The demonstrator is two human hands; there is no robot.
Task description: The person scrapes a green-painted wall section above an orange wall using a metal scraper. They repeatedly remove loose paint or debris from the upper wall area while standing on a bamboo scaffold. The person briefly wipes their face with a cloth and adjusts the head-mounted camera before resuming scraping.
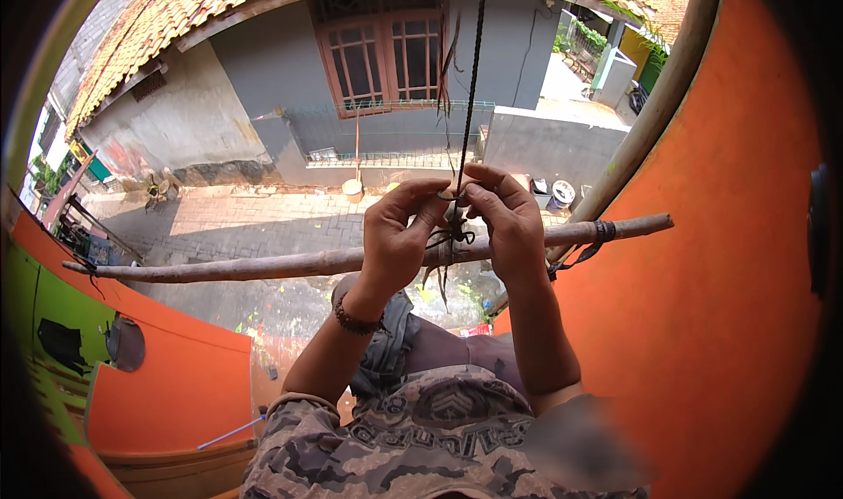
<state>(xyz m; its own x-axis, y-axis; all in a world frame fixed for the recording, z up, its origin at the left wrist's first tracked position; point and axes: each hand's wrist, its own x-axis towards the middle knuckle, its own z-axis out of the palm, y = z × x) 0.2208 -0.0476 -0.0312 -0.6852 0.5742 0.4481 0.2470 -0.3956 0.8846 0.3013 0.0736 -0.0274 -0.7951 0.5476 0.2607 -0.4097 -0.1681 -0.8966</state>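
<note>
A dark rope (pixel 472 86) hangs from above and meets a knot (pixel 456 227) of dark cord at a horizontal bamboo pole (pixel 316 263). My left hand (pixel 399 231) pinches the cord just above the knot, from the left side. From the right, my right hand (pixel 511 227) closes on the same cord with thumb and fingers, close to the left fingertips. Loose cord ends dangle below the pole. Where the two hands meet, the fingers partly hide the cord.
An upright bamboo pole (pixel 654 135) leans along the orange wall (pixel 702 323); a dark strap (pixel 603 232) binds the horizontal pole near its right end. Below lies a paved lane (pixel 219 227), with a grey house (pixel 272 60) and its window (pixel 386 60) beyond.
</note>
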